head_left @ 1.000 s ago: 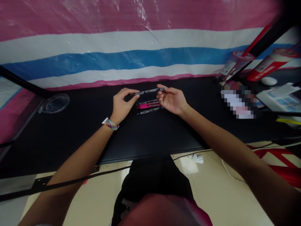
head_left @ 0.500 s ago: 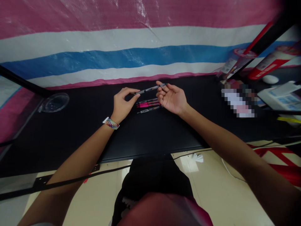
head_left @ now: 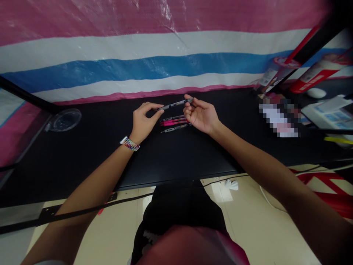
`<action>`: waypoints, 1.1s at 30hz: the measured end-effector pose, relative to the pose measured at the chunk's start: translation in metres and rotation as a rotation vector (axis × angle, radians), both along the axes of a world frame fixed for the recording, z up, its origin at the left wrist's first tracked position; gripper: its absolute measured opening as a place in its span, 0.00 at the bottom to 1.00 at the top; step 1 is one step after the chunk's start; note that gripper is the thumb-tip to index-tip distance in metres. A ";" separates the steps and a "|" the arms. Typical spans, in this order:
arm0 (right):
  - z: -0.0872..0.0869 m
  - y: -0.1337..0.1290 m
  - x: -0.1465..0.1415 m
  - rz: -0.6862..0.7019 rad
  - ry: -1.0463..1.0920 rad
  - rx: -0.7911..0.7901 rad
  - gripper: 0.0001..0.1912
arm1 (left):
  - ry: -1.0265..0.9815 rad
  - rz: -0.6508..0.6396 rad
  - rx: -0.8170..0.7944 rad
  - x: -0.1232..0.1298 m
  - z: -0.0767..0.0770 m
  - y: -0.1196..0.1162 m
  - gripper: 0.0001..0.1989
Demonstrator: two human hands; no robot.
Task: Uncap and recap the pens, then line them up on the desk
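Between my two hands a grey and black pen (head_left: 175,104) is held above the table, its right end slightly higher. My left hand (head_left: 146,117) pinches the pen's left end between thumb and fingers; a multicoloured band (head_left: 130,144) is round that wrist. My right hand (head_left: 202,116) grips the right end with thumb and forefinger, palm turned up and the other fingers curled. Just below lie several more pens: a pink pen (head_left: 172,123) in the group, and a grey pen (head_left: 173,129) nearest me. Their right ends are partly hidden by my right hand.
A clear plastic lid (head_left: 66,120) lies at the left on the black table (head_left: 171,158). Two cups with red straws, one a clear cup (head_left: 275,73), the other a red and white cup (head_left: 317,75), stand at the right. A white mouse (head_left: 317,93) sits near them. Striped sheeting (head_left: 154,68) hangs behind.
The right end of the pen has shifted slightly left, and my right thumb has closed in on it. My left hand stays nearly in place.
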State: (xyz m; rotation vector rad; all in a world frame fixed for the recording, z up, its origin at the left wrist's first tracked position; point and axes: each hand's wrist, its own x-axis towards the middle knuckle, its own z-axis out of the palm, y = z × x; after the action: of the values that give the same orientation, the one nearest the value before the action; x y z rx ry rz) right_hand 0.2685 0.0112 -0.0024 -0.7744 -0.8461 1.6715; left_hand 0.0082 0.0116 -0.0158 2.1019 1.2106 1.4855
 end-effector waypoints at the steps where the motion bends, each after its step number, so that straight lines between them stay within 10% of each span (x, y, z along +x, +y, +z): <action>1: 0.000 0.000 0.000 -0.009 -0.016 0.004 0.16 | 0.003 0.000 -0.006 0.000 0.000 0.000 0.09; 7: -0.002 0.005 0.004 -0.003 -0.107 0.085 0.21 | 0.004 0.004 -0.020 -0.002 -0.001 0.002 0.07; 22: -0.027 0.025 0.035 -0.195 -1.083 0.698 0.09 | 0.213 -0.018 -0.110 -0.013 -0.019 0.016 0.06; 33: -0.031 0.026 0.037 -0.168 -1.274 0.883 0.14 | 0.248 -0.057 -0.103 -0.014 -0.024 0.018 0.06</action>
State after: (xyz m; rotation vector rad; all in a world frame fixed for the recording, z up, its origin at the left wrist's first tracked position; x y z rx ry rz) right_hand 0.3053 0.0372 -0.0339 -1.1606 -2.0931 0.3373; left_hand -0.0053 0.0297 -0.0397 2.2798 1.2700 1.1376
